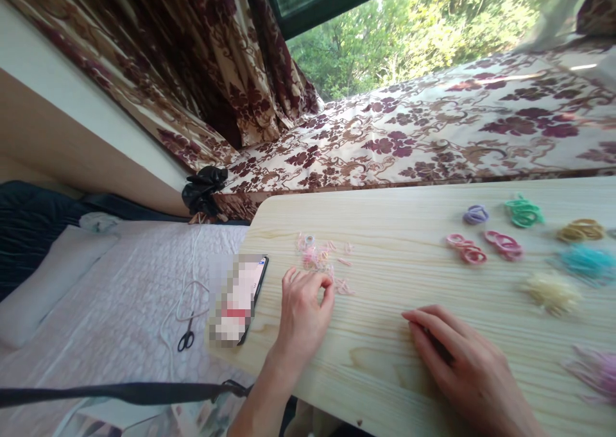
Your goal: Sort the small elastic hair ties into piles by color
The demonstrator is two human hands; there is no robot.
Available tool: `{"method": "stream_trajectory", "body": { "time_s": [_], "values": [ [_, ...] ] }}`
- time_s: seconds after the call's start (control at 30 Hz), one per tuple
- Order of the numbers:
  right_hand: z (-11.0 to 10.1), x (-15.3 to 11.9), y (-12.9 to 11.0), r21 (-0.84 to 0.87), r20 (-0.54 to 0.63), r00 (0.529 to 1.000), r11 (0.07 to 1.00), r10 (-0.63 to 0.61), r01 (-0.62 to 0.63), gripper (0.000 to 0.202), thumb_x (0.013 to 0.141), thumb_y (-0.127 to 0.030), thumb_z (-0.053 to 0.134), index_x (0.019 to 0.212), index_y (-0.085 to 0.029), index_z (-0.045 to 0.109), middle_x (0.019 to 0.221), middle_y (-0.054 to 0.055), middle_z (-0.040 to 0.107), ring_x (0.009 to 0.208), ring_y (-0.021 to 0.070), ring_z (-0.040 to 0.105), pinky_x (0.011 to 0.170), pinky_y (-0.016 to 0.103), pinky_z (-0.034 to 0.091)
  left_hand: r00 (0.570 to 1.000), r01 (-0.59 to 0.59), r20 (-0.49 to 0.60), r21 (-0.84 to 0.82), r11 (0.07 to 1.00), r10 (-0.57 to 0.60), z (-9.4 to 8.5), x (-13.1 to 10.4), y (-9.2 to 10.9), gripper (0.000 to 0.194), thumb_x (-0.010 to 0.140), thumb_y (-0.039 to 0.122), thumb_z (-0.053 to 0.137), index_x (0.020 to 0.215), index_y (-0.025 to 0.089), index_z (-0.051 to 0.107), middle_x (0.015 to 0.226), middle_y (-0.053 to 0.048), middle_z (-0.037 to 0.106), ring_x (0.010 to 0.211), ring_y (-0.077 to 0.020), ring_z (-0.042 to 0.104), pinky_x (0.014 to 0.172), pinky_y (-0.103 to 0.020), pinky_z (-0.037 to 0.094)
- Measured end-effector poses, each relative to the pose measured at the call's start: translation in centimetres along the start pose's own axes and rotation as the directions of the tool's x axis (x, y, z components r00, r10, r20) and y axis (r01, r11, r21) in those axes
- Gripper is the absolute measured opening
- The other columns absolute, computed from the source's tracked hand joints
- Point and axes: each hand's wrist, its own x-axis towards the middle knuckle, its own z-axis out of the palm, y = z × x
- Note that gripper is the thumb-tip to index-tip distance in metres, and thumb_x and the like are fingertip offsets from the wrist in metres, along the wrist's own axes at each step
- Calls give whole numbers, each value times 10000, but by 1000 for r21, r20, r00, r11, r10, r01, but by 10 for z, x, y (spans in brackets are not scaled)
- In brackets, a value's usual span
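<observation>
My left hand [305,302] is at the edge of a loose pile of small pink rubber bands [312,257] on the wooden table. Its thumb and forefinger are pinched together; whatever may be between the tips is too small to make out. A small pale ring [309,239] lies at the top of this pile. To the right, my right hand [462,353] rests low over the tabletop, its forefinger and thumb closed together at the tips. Nothing shows in that hand, and bare wood surrounds its fingertips.
On the table [385,231], purple [476,214], green [523,212] and mustard hair ties [580,230] lie at right, with blue [588,264], cream [551,292] and pink-lilac band piles [597,366]. A phone [245,299] lies at the left edge. Scissors [186,339] lie on the bed.
</observation>
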Motion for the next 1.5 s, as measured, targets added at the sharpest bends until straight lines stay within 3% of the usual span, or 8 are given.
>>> {"method": "stream_trajectory", "body": {
  "time_s": [0.17, 0.33, 0.47, 0.8, 1.03, 1.17, 1.3, 1.5],
  "values": [
    [1, -1, -1, 22, 0, 1000, 1000, 12, -12, 186, 943, -243, 484, 921, -217, 666, 857, 6, 712, 710, 115, 693, 635, 216, 518, 997, -62, -42, -65, 996, 60, -3, 0, 4, 154, 839, 71, 573, 793, 215, 599, 770, 21, 693, 789, -174, 644, 990, -441, 395],
    [-4, 3, -3, 82, 55, 997, 995, 49, -54, 199, 949, -240, 477, 937, -223, 675, 858, 9, 712, 712, 114, 692, 619, 207, 521, 993, -120, -30, -219, 968, 116, -4, -2, 20, 145, 865, 84, 558, 866, 222, 603, 806, 26, 691, 826, -163, 644, 1022, -428, 379],
    [-14, 9, -11, 201, 79, 991, 971, 112, -126, 186, 950, -234, 487, 951, -224, 673, 844, 15, 697, 691, 101, 676, 614, 185, 524, 994, -66, 59, -365, 929, 94, -2, -5, 38, 123, 870, 115, 556, 876, 226, 609, 812, 16, 675, 854, -170, 624, 955, -389, 424],
    [-28, 11, -17, 300, 9, 989, 943, 148, -144, 112, 909, -203, 561, 968, -208, 656, 808, 12, 665, 639, 98, 636, 596, 205, 525, 967, 61, 244, -505, 861, 75, -1, -9, 72, 72, 854, 198, 591, 837, 247, 641, 831, 30, 709, 915, -179, 659, 1091, -410, 370],
    [-47, 9, -18, 282, 54, 979, 937, 198, -205, 175, 939, -225, 516, 835, -223, 656, 770, 19, 650, 675, 114, 624, 611, 211, 519, 971, 33, 222, -493, 869, 89, 0, -8, 71, 82, 866, 243, 583, 824, 244, 653, 836, 11, 722, 875, -182, 668, 1060, -413, 424],
    [-76, 2, 8, 144, -22, 959, 951, 281, -275, 179, 929, -285, 535, 828, -226, 671, 755, 21, 656, 652, 122, 620, 598, 223, 520, 984, -47, 137, -419, 907, 114, 4, -10, 53, 104, 879, 236, 550, 844, 243, 649, 809, 6, 687, 860, -184, 643, 981, -407, 458],
    [-106, -3, 55, -53, -113, 919, 922, 377, -385, 234, 896, -385, 554, 815, -221, 700, 762, 30, 672, 653, 140, 624, 583, 252, 508, 987, -106, 79, -356, 928, 142, 12, -15, 38, 107, 889, 245, 539, 886, 253, 645, 811, 11, 688, 858, -192, 649, 1056, -473, 389],
    [-109, 5, 98, -185, -87, 879, 859, 469, -477, 348, 858, -478, 516, 804, -205, 725, 775, 38, 710, 619, 156, 641, 581, 299, 496, 979, -170, 53, -301, 938, 195, 13, -19, 33, 117, 900, 234, 528, 930, 260, 639, 814, 20, 699, 853, -191, 669, 1052, -480, 382]
  ]
}}
